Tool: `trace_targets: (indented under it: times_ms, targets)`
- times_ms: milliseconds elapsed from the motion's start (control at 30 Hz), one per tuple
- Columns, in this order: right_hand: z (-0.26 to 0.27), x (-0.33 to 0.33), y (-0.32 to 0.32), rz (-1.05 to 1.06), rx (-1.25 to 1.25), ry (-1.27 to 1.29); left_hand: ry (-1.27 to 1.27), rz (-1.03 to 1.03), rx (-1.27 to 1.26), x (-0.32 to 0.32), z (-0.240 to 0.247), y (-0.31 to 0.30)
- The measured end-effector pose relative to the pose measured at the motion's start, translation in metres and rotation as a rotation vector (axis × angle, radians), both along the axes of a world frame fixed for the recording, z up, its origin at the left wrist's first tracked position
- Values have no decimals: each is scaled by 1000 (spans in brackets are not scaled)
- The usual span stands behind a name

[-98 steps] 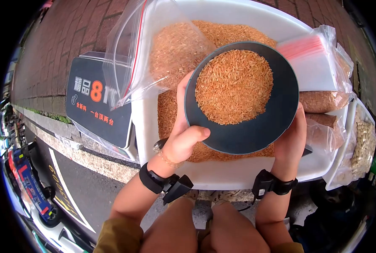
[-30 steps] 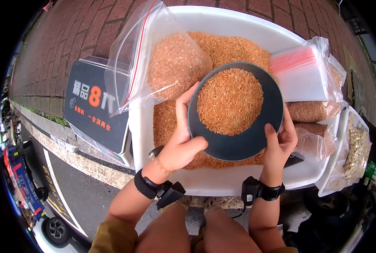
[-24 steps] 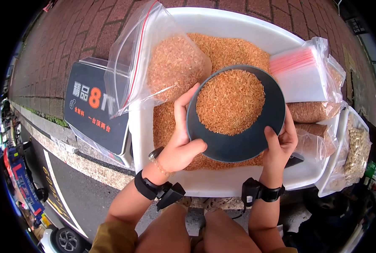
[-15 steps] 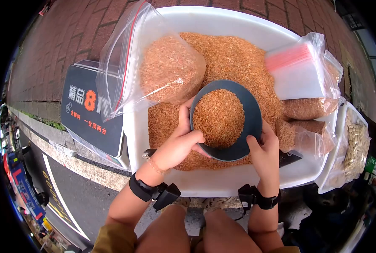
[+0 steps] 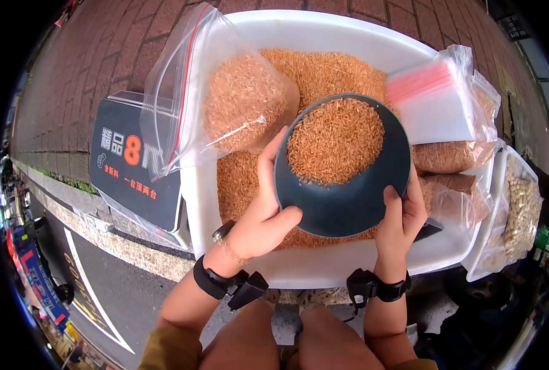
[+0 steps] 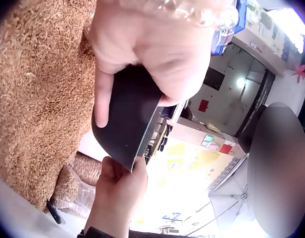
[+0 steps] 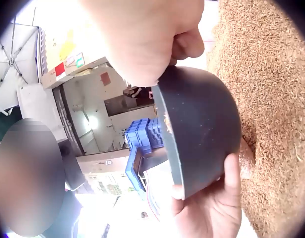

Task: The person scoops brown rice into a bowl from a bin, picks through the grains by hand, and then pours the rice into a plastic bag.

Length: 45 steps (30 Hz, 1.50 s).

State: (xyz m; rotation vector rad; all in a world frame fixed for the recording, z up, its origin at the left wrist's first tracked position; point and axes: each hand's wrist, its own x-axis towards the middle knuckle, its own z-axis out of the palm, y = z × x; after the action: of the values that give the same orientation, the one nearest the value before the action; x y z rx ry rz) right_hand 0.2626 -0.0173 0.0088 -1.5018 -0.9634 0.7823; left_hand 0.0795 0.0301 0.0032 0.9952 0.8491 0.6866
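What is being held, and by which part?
A dark bowl, held at opposite sides of its rim and outer wall by the left hand and right hand.

Holds the dark bowl (image 5: 342, 206) higher than a moment ago, baring more of its near side beneath grain (image 5: 336, 142) gathered toward the far rim.

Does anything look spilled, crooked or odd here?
No obvious spill or damage shows. Slightly odd: the grain in the dark bowl is heaped toward the far side, leaving the near side nearly bare, and the clear bag leans over the white tub, partly covering the lettered box.
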Motion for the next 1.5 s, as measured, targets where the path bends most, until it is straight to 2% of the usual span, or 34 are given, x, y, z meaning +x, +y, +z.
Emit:
trace_targets:
  times_ms: [67,100,133,200,233,433,833,967,1233,1300,1500]
  targets:
    - [0,-1,1,-24,91,-25,6,21,329,0,-1,5]
    - [-4,0,2,11,-2,13,-5,21,124,1,-2,9]
    - [-7,2,3,48,-94,50,-3,21,126,1,-2,7]
    - [-7,3,4,42,-57,66,6,36,154,3,-4,4]
    - [-7,3,3,30,-36,70,34,25,261,1,-6,4]
    - [-5,3,2,16,49,106,-51,95,117,1,-1,3]
    - [-1,2,3,-8,43,207,-105,76,175,-3,2,4]
    - [-5,8,1,-8,59,300,-164,110,116,2,6,1]
    - [-1,6,5,-39,30,352,-198,60,255,1,2,3]
    - [-2,9,4,15,4,375,-203,70,248,2,3,2]
    - [-5,9,4,-4,31,387,-214,65,268,1,0,4]
